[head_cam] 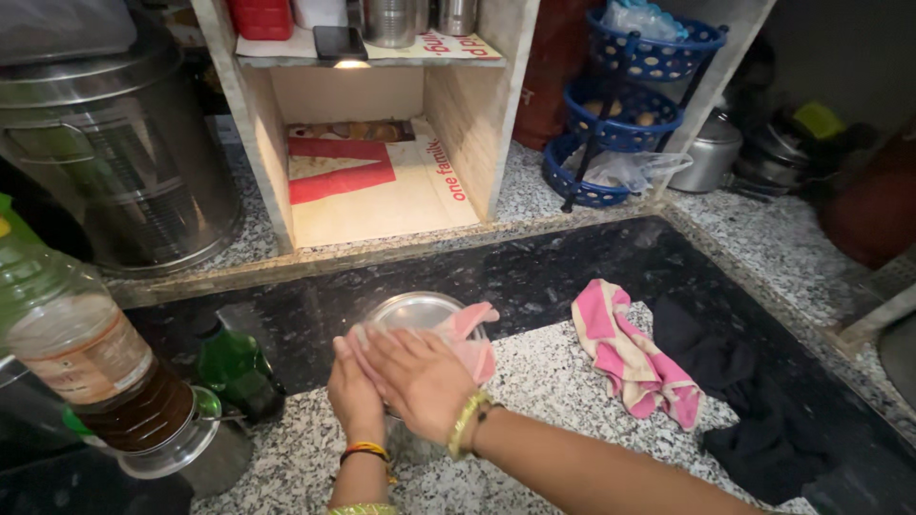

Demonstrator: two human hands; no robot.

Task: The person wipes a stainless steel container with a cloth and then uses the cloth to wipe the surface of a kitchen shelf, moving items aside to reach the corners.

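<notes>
Near the middle of the speckled granite counter [563, 381], a round steel container [420, 315] stands with a pink cloth [472, 339] draped at its right rim. The left hand [355, 391] curls around the container's near left side, and the right hand [420, 377] lies flat over its top with fingers spread, pressing on the cloth; what the container holds is hidden. To the right, a pink and cream striped towel [634, 358] lies crumpled, just beside a black cloth [754, 410].

At the near left stands a clear plastic bottle [86, 353] of dark liquid with a pale label round its middle, and a green glass bottle [234, 367] beside it. A large steel drum [114, 153] sits at the far left. The open wooden shelf [477, 114] is lined with cream paper bearing red shapes and red lettering. At the far right a blue three-tier basket rack [620, 105] holds clear plastic bags and small round items.
</notes>
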